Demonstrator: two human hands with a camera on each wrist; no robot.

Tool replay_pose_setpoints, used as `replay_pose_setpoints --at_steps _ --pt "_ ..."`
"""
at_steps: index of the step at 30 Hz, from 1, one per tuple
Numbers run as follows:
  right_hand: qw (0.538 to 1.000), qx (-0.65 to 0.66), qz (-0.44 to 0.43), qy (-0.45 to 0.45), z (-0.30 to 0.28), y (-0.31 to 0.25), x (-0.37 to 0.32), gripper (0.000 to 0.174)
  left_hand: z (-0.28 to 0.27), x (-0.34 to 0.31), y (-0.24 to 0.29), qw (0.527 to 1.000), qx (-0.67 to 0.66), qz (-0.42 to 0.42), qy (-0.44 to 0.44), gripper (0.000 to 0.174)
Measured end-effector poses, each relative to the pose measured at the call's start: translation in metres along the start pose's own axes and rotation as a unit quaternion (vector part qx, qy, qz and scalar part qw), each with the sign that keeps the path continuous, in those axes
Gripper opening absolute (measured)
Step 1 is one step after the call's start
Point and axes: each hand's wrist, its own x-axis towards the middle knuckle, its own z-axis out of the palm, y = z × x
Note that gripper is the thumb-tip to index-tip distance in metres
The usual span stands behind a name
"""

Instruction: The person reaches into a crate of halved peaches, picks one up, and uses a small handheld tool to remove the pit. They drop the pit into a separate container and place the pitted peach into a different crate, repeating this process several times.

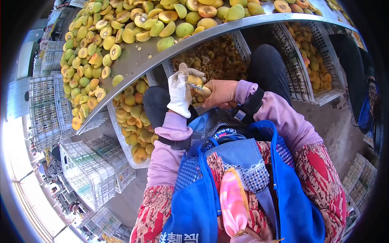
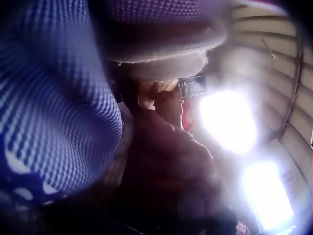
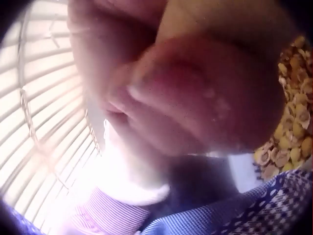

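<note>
White knit glove, left hand (image 1: 179, 91): fingers curled about a yellow-orange piece of fruit (image 1: 195, 79), which the hand mostly hides; held firm, I judge, as a counter to the tool. Bare right hand (image 1: 223, 92): fingers wrapped round a small metal-tipped tool with a tan handle (image 1: 198, 87), tip towards the fruit; a close grip, probably for control. My wrist views are blurred, so I cannot tell whether tip and flesh touch.

Beneath the hands, between the knees: white plastic lattice crate (image 1: 242, 46) of brown-and-yellow fruit scraps (image 1: 214, 60), partly under the tabletop's near rim; placed, I take it, to catch what drops.

Grey metal tabletop with a curved bright rim (image 1: 142, 56): yellow-green fruit, whole and halved (image 1: 87, 60), heaped at its left end and along its far side, presumably for easy reach.

Under its near rim, left: white crate of yellow-orange fruit pieces (image 1: 139, 165). Right: another white crate, similarly filled (image 1: 292, 67).
</note>
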Motion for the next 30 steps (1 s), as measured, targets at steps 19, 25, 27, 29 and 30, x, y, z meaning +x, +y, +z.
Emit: replay_pose_setpoints --at_steps 19,25,27,29,30 --pt "0.858 0.379 -0.165 -0.305 0.007 0.025 -0.004 0.019 -0.003 -0.019 0.039 0.983 -0.123 0.076 0.11 0.05" --pt "0.889 -0.338 -0.114 0.286 0.015 0.046 0.026 0.028 -0.132 -0.029 0.095 0.6 0.722 0.188 0.29 0.028" --pt "0.892 -0.293 -0.118 0.323 0.018 0.032 0.024 0.027 -0.126 -0.008 0.11 0.676 0.682 0.151 0.234 0.03" --pt "0.896 -0.273 -0.116 0.331 0.014 0.023 0.023 0.026 -0.092 0.026 0.122 0.735 0.643 0.136 0.167 0.032" --pt "0.898 -0.254 -0.113 0.341 0.012 0.021 0.024 0.026 -0.089 0.054 0.114 0.74 0.642 0.152 0.132 0.037"
